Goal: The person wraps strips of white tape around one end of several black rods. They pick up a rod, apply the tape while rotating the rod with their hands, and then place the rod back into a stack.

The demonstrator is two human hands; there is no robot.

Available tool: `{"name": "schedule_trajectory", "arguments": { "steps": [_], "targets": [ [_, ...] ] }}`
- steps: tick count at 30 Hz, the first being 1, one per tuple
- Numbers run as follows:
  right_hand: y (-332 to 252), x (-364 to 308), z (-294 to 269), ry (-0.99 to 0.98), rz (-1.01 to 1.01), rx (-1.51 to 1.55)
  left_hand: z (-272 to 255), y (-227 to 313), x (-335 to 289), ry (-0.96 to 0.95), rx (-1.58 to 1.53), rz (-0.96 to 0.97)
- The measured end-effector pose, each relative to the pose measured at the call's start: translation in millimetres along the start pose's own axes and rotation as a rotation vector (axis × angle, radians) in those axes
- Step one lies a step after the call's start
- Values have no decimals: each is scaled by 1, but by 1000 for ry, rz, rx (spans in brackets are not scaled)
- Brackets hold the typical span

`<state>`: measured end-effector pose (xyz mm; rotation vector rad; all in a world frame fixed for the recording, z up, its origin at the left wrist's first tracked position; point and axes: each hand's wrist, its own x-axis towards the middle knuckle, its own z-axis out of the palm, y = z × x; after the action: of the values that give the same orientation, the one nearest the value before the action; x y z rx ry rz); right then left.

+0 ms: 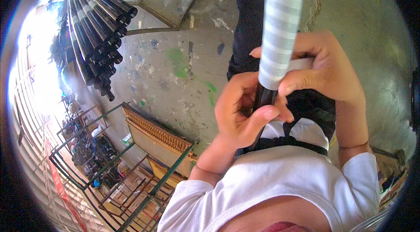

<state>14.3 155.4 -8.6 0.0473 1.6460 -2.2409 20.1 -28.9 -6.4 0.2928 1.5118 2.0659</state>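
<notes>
A long black tube stands in front of my body, its upper part covered by a white and grey banded wrap. The wrap's lower edge ends just above my left hand. That hand is closed round the bare black part, thumb across the front. My right hand grips the wrap near this lower edge, its thumb on the near side and its fingers partly hidden behind. A pale flat piece shows between right thumb and fingers; whether it belongs to the wrap I cannot tell.
At the far left is a stack of dark shiny tubes, ends facing this way. A green metal frame stands at lower left beside a panel with a ridged brown edge. Paint stains mark the concrete floor.
</notes>
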Motion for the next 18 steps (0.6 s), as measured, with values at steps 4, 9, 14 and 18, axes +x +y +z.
{"name": "schedule_trajectory", "arguments": {
  "steps": [4,9,14,18],
  "targets": [
    [3,7,0,-34,30,111,-9,14,6,-200,-17,-218],
    [6,4,-10,35,-135,-187,-9,1,8,-114,8,-60],
    [8,-7,-12,111,-113,-271,-9,-5,8,-53,-113,-45],
    [22,2,-3,379,-118,-545,-13,-5,5,-68,-45,-31]
  ]
}}
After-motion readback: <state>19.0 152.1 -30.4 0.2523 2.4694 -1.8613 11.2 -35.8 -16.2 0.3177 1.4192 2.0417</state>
